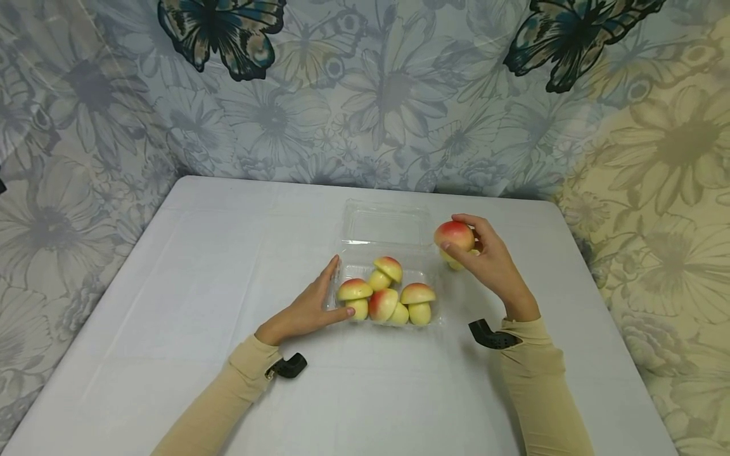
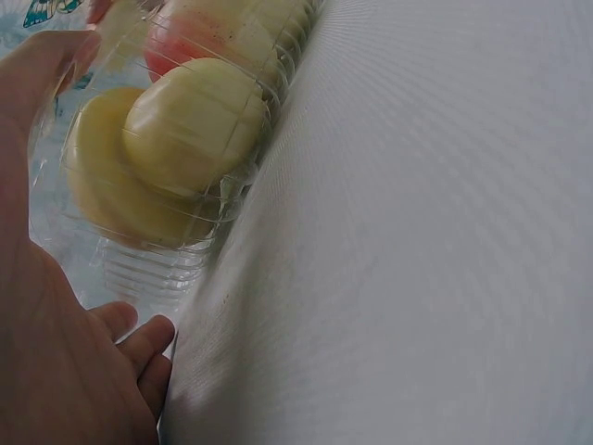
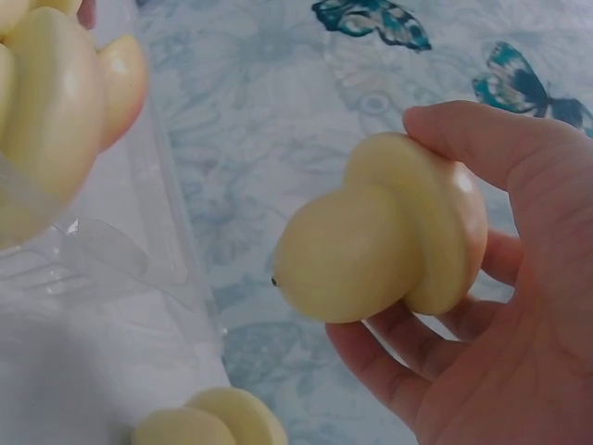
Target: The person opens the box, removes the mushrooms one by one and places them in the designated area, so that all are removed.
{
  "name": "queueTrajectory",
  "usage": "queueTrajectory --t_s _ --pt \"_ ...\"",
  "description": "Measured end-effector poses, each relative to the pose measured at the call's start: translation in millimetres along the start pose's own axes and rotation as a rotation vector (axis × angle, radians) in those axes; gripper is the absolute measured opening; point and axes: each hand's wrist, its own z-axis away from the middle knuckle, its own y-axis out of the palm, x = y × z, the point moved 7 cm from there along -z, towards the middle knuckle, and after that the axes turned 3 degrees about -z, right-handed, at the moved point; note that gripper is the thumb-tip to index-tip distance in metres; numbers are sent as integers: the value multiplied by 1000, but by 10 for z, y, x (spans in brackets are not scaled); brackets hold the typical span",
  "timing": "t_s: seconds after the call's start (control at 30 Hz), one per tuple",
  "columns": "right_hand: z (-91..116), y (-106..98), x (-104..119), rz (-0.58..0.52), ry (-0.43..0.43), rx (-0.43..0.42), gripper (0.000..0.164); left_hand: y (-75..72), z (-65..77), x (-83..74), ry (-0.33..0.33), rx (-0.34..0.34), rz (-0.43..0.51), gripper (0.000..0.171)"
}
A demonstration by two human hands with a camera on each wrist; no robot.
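My right hand (image 1: 490, 259) holds a toy mushroom (image 1: 454, 234) with a red-and-yellow cap, thumb and fingers around the cap. In the right wrist view its pale yellow stem (image 3: 343, 255) points away from the palm. My left hand (image 1: 308, 307) rests against the left side of a clear plastic container (image 1: 413, 263), fingers along its side and thumb over the front edge. Several similar mushrooms (image 1: 418, 297) lie inside it, seen through the ribbed wall in the left wrist view, where a yellow mushroom (image 2: 195, 125) is nearest the hand.
Another mushroom (image 3: 213, 422) is low in the right wrist view, beside the container. The container's clear lid (image 1: 388, 221) lies folded back on the white table (image 1: 228, 240). Patterned walls (image 1: 393, 95) with butterfly figures (image 1: 222, 31) stand behind the table.
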Motion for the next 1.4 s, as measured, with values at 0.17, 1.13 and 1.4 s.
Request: queueTrajectory --t_s 0.17,1.13,1.4 --pt "0 -14 -8 7 1 -3 57 -11 7 -16 8 -4 0 112" --pt "-11 -101 -83 28 44 -18 58 3 2 5 2 -1 9 112" --pt "-1 -128 -124 15 82 -25 58 4 -5 7 7 -2 3 112"
